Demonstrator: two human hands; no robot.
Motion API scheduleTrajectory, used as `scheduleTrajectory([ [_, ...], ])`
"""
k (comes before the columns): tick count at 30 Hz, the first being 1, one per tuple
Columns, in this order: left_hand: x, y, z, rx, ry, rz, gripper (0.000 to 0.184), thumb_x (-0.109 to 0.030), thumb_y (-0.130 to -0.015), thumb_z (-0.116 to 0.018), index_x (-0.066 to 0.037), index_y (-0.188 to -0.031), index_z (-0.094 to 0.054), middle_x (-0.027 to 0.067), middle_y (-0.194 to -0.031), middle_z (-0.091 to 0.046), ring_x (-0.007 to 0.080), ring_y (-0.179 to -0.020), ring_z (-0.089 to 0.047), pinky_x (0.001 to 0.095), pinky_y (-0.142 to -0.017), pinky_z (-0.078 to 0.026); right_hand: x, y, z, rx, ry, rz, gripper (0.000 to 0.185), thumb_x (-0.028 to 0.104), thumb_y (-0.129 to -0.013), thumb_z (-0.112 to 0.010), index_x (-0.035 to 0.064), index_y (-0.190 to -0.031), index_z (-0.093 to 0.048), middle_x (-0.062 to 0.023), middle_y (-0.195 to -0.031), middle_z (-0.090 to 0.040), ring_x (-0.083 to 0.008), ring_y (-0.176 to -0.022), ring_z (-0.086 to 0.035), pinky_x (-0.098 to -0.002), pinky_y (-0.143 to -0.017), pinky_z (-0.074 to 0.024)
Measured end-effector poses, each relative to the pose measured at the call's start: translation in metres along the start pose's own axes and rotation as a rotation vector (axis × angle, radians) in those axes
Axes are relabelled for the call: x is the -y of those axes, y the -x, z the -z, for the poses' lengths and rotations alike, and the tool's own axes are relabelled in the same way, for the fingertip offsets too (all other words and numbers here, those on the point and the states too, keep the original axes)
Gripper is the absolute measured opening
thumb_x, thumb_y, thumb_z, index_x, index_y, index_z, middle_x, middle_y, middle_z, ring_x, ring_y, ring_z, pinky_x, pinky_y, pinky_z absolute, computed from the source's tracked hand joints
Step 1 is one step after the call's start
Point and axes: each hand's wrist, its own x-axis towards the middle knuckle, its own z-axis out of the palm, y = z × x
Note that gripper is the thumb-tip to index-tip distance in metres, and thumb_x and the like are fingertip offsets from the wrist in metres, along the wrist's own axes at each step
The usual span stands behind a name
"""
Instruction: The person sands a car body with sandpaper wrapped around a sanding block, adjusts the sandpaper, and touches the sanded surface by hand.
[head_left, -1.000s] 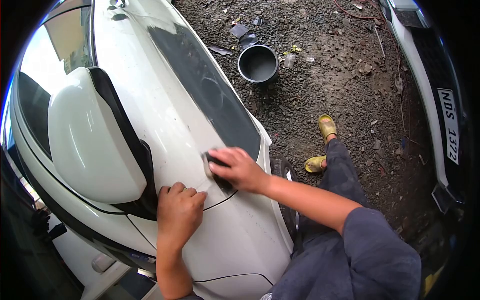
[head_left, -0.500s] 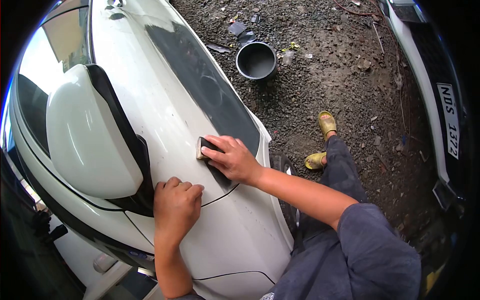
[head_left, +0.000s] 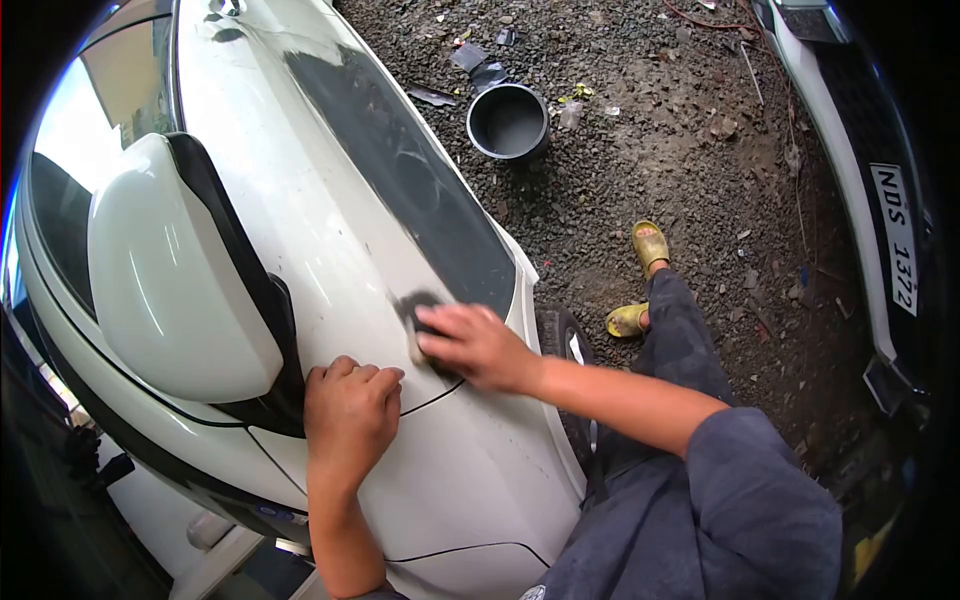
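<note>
My right hand (head_left: 475, 345) grips a small sanding block (head_left: 415, 347) and presses it to the white car body; motion blurs the fingers. Around the block, a dark grey patch (head_left: 420, 302) shows on the panel, just above a dark panel seam. My left hand (head_left: 352, 405) rests on the white panel beside the side mirror's base, its fingers curled in and their tips hidden. Nothing shows in it. The white side mirror (head_left: 180, 275) stands to its upper left. A long dark grey area (head_left: 405, 160) runs along the panel beyond my right hand.
A black bucket (head_left: 508, 122) stands on the gravel (head_left: 590, 180) beside the car. A second vehicle's bumper with a number plate (head_left: 893, 240) is at the right. My feet in yellow clogs (head_left: 650, 243) are on the gravel. A tyre (head_left: 562, 345) lies under my right forearm.
My right hand has slid the sanding block down toward the panel seam, uncovering more of the dark patch. My left hand stays in place on the panel.
</note>
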Motion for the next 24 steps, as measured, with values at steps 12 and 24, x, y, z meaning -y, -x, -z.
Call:
scheduleTrajectory([
  [12, 0.000, 0.000, 0.002, 0.025, 0.013, 0.013, 0.016, -0.011, -0.080, -0.077, -0.014, -0.095, -0.076, 0.0005, -0.085, -0.075, 0.0257, -0.086, -0.065, 0.0419, -0.078, -0.047, -0.008, -0.016, 0.001, -0.008, 0.018, 0.057, 0.049, 0.013, -0.090, -0.072, 0.0188, -0.138, -0.060, -0.0115, -0.156, -0.052, -0.0362, -0.135, -0.054, -0.0540, -0.106, -0.0449],
  [24, 0.000, 0.001, 0.002, 0.017, 0.013, 0.010, 0.018, -0.010, -0.081, -0.077, -0.014, -0.098, -0.076, 0.0005, -0.087, -0.075, 0.0255, -0.087, -0.065, 0.0414, -0.080, -0.047, -0.028, -0.039, -0.006, -0.044, 0.022, 0.069, 0.059, 0.008, -0.085, -0.073, 0.0203, -0.140, -0.058, -0.0133, -0.158, -0.050, -0.0387, -0.135, -0.054, -0.0559, -0.108, -0.0447],
])
